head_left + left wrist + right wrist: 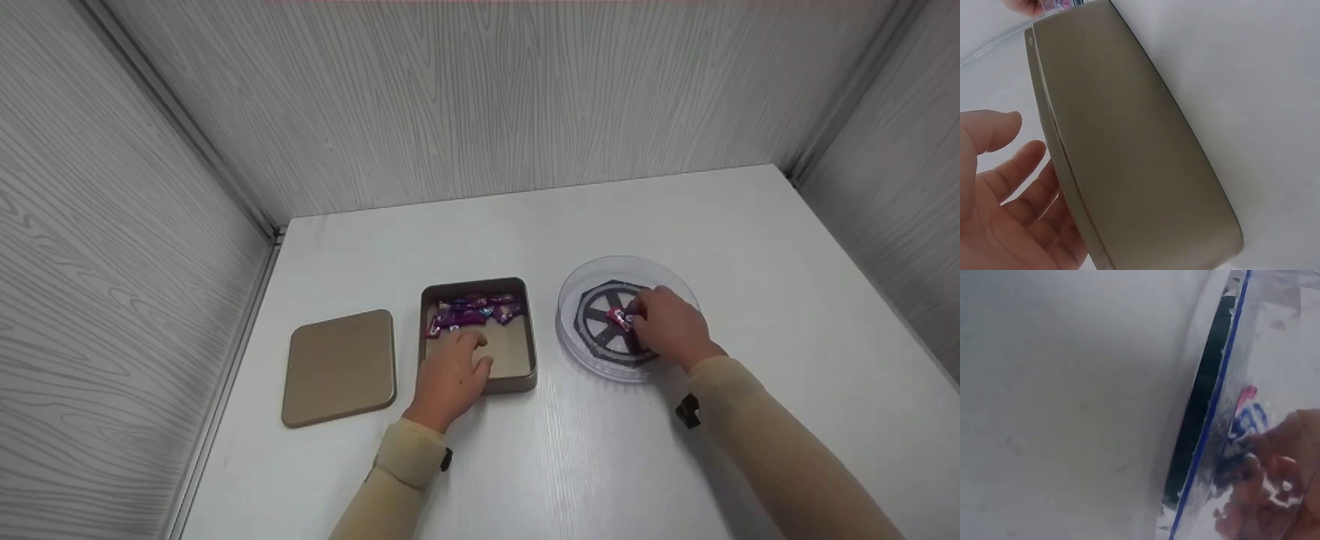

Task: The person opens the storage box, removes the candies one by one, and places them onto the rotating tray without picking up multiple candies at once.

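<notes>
A small candy in a pink and purple wrapper is pinched in the fingers of my right hand, low inside a clear round plastic container. A dark spoked pattern shows at the container's bottom. The right wrist view catches the candy and fingers through the transparent wall. My left hand holds nothing, its fingers loosely bent over the near left edge of an open brown tin. Several purple-wrapped candies lie in the tin's far half. The left wrist view has the tin's side wall beside the fingers.
The tin's flat brown lid lies on the white table, left of the tin. Light wood-grain panels enclose the table at the back and both sides.
</notes>
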Action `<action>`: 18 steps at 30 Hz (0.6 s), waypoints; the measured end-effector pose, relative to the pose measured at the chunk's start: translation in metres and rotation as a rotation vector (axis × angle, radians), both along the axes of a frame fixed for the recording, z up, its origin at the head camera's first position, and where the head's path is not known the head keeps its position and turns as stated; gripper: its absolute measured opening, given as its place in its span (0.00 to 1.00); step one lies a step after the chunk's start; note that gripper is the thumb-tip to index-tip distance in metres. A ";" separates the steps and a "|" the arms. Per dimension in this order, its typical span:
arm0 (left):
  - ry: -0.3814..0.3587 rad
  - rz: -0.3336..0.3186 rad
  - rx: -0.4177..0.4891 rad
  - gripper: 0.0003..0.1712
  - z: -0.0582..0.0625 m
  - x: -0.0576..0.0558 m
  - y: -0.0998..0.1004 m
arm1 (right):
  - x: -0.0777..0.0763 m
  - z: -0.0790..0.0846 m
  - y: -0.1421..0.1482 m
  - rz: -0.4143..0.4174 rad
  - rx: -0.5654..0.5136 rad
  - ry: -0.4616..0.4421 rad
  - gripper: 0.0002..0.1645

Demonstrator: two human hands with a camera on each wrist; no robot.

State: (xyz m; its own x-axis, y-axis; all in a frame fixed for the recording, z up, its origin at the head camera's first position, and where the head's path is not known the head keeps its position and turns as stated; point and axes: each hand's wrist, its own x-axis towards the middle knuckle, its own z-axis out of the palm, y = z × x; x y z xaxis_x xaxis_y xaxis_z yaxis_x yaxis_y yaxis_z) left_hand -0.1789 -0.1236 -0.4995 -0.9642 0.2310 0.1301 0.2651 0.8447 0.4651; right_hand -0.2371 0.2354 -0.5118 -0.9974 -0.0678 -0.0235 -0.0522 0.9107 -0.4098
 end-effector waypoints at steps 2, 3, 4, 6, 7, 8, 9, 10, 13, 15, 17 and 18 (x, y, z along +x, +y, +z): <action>-0.011 0.019 -0.014 0.17 0.000 -0.001 -0.001 | 0.001 0.001 -0.001 0.001 -0.006 0.022 0.14; -0.015 0.030 -0.022 0.17 -0.001 -0.002 -0.002 | 0.002 0.002 -0.001 0.000 -0.009 0.034 0.14; -0.016 0.040 -0.027 0.17 -0.001 -0.003 -0.002 | 0.003 0.003 -0.003 0.002 -0.017 0.045 0.15; -0.019 0.061 -0.041 0.18 -0.001 -0.005 -0.003 | 0.005 0.006 -0.006 0.011 -0.037 0.056 0.16; -0.024 0.071 -0.047 0.19 -0.001 -0.007 -0.003 | 0.007 0.008 -0.008 0.017 -0.048 0.057 0.16; -0.030 0.081 -0.051 0.20 -0.001 -0.008 -0.004 | 0.008 0.010 -0.010 0.023 -0.060 0.057 0.16; -0.039 0.088 -0.058 0.21 -0.002 -0.010 -0.004 | 0.009 0.012 -0.013 0.031 -0.073 0.057 0.16; -0.046 0.094 -0.061 0.22 -0.002 -0.011 -0.005 | 0.010 0.013 -0.015 0.040 -0.086 0.057 0.16; -0.069 0.104 -0.070 0.25 -0.002 -0.017 -0.006 | 0.014 0.015 -0.022 0.068 -0.115 0.068 0.15; -0.080 0.105 -0.073 0.28 -0.003 -0.021 -0.006 | 0.017 0.016 -0.026 0.087 -0.127 0.082 0.15; -0.093 0.109 -0.076 0.30 -0.003 -0.025 -0.006 | 0.019 0.015 -0.031 0.102 -0.129 0.093 0.15; -0.101 0.111 -0.077 0.30 -0.003 -0.027 -0.006 | 0.020 0.015 -0.033 0.109 -0.129 0.096 0.15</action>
